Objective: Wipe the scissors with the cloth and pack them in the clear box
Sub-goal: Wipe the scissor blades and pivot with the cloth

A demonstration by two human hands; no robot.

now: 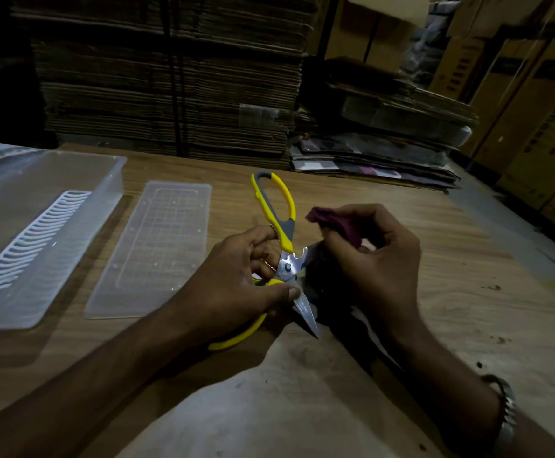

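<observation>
Box (38, 226) lies at nine o'clock with its lid (157, 249) just beside it on the table (467, 309). Left hand (236, 279) clamps the open scissors (286, 259) at the pivot, thumb on one blade pointing to five o'clock. Right hand (375, 259) pinches the cloth (335, 223), seemingly over the other blade.

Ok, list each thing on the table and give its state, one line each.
Scissors: blades open, held in the left hand.
Cloth: bunched in the right hand, at the upper blade.
Clear box: open, white slotted tray inside.
Lid: off, flat on the table beside the box.
</observation>
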